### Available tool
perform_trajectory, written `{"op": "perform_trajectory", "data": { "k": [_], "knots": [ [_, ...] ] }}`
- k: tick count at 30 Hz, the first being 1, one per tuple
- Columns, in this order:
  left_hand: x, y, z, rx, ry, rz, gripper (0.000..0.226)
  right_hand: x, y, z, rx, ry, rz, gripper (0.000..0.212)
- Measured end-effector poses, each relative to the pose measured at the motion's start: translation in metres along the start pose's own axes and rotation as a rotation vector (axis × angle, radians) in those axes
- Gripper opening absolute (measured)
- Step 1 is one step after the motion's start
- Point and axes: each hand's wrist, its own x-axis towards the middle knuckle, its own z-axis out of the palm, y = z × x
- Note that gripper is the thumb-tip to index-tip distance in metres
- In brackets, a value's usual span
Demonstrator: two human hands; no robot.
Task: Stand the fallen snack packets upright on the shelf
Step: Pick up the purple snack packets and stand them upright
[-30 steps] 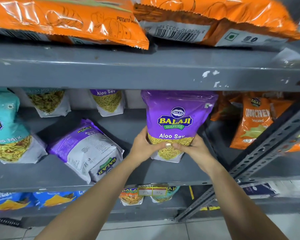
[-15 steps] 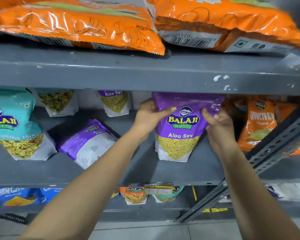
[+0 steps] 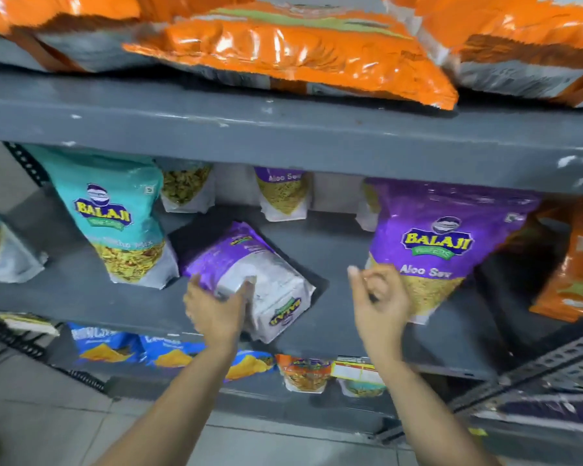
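A purple Aloo Sev packet (image 3: 260,277) lies fallen on its front on the grey middle shelf (image 3: 344,250), back label up, its bottom toward me. My left hand (image 3: 216,311) grips its near left edge, fingers curled over it. A second purple Aloo Sev packet (image 3: 445,243) stands upright to the right. My right hand (image 3: 381,297) hovers in front of that packet's lower left corner, fingers loosely curled and holding nothing. A teal Balaji packet (image 3: 115,216) stands upright to the left.
Small packets stand at the back of the shelf: a teal one (image 3: 186,188) and a purple one (image 3: 283,193). Orange packets (image 3: 576,260) stand at the right. Big orange bags (image 3: 283,52) overhang the shelf above. Blue packets (image 3: 108,344) fill the shelf below. A slotted metal brace (image 3: 535,368) crosses the lower right.
Both hands have let go of the upright Aloo Sev packet. My left hand moved left and down onto the fallen purple packet. My right hand drew back. The view shifted left.
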Motion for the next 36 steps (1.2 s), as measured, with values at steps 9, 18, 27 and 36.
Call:
{"op": "perform_trajectory", "data": {
  "k": [9, 18, 27, 36],
  "knots": [
    [0.002, 0.021, -0.003, -0.695, -0.521, -0.662, 0.017, 0.037, 0.017, 0.073, -0.103, -0.768, 0.937, 0.061],
    [-0.001, 0.014, -0.03, -0.464, -0.812, -0.437, 0.015, 0.016, 0.018, 0.035, 0.168, -0.915, 0.944, 0.048],
    [0.037, 0.04, -0.016, -0.3, -0.608, 0.322, 0.043, 0.046, 0.007, 0.065, 0.063, -0.666, 0.462, 0.047],
    [0.051, 0.018, -0.013, 0.213, -0.465, 0.389, 0.045, 0.028, 0.035, 0.072, -0.071, -0.541, 0.452, 0.051]
  ]
}}
